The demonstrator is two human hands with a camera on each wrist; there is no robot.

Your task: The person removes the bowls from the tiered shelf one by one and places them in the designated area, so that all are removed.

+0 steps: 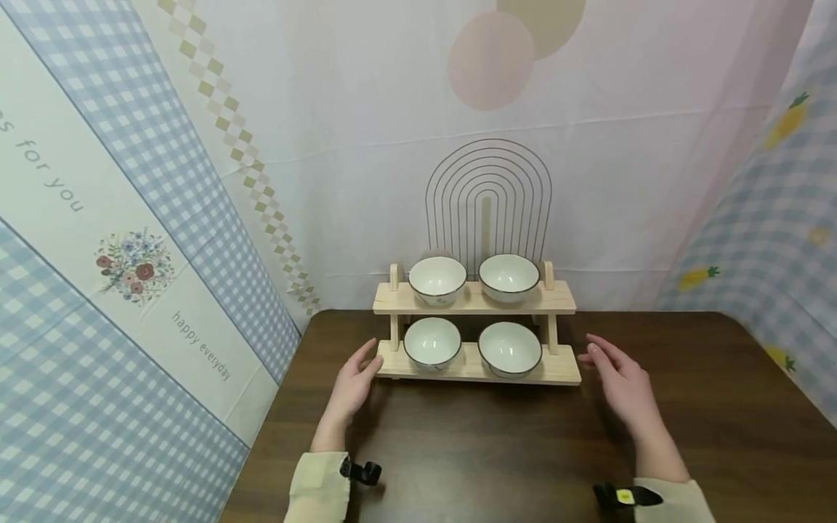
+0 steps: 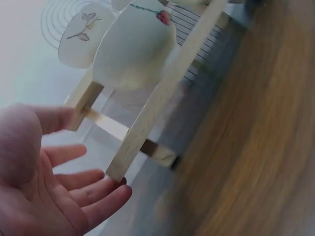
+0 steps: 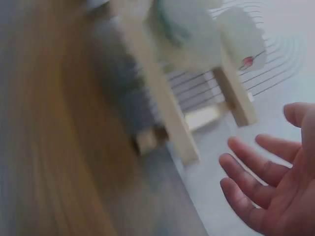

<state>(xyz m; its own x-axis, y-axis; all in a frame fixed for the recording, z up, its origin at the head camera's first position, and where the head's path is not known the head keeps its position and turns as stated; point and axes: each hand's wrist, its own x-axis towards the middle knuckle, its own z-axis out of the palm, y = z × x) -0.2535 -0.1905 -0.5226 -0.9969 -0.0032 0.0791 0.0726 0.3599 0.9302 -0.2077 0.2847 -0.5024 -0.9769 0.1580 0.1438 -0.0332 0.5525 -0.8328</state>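
A two-tier wooden rack (image 1: 477, 374) stands at the table's back with two white, dark-rimmed bowls on each tier. The upper pair are a left bowl (image 1: 437, 278) and a right bowl (image 1: 509, 276); below them sit another left bowl (image 1: 432, 341) and right bowl (image 1: 510, 349). My left hand (image 1: 353, 379) is at the lower shelf's left end, its fingers spread loosely, fingertips right at the board in the left wrist view. Off the right end, my right hand (image 1: 623, 385) hovers with relaxed fingers, a gap showing between it and the board in the right wrist view. Neither hand holds anything.
The dark brown wooden table (image 1: 471, 450) extends in front of and beside the rack. Close behind hangs a pale printed cloth (image 1: 366, 203). Blue checked cloths flank the left (image 1: 131, 80) and right (image 1: 752, 240) sides. Both wrists wear black straps.
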